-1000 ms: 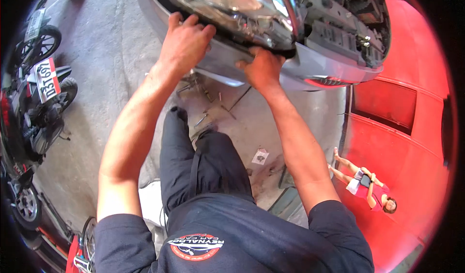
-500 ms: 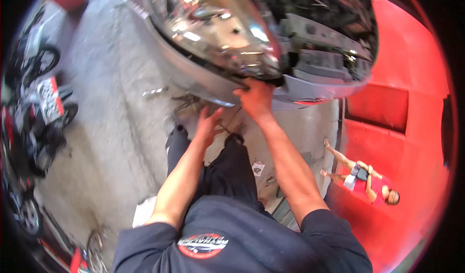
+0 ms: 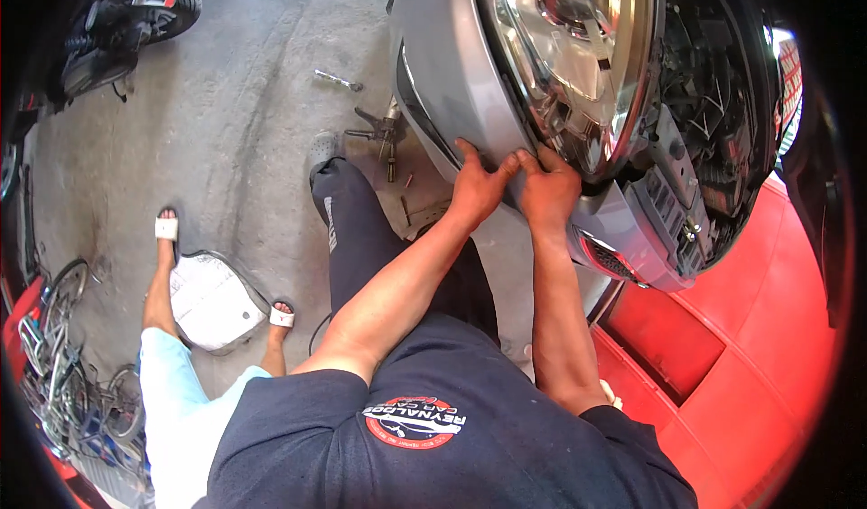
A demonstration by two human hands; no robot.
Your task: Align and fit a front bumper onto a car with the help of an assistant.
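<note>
A silver car bumper (image 3: 483, 93) curves beneath a large clear headlight (image 3: 578, 66). My left hand (image 3: 479, 186) grips the bumper's lower corner, its index finger lying on the painted surface and its thumb near the other hand. Close beside it, my right hand (image 3: 551, 193) grips the bumper where its edge meets the headlight's lower corner. The two thumbs almost touch. Several fingertips are hidden behind the panel. Right of the headlight, the engine bay (image 3: 704, 102) is exposed.
On the concrete floor lie a dark tool with a pistol-like grip (image 3: 384, 134) and a metal tool (image 3: 338, 80). A person in sandals stands by a white bag (image 3: 215, 301) at left. Motorcycle (image 3: 135, 30), upper left; bicycles (image 3: 68, 355), lower left; red panel (image 3: 668, 346), right.
My left hand has risen from below the bumper onto it, beside the right hand. The view has turned; the person at right is out of view, and another shows at left.
</note>
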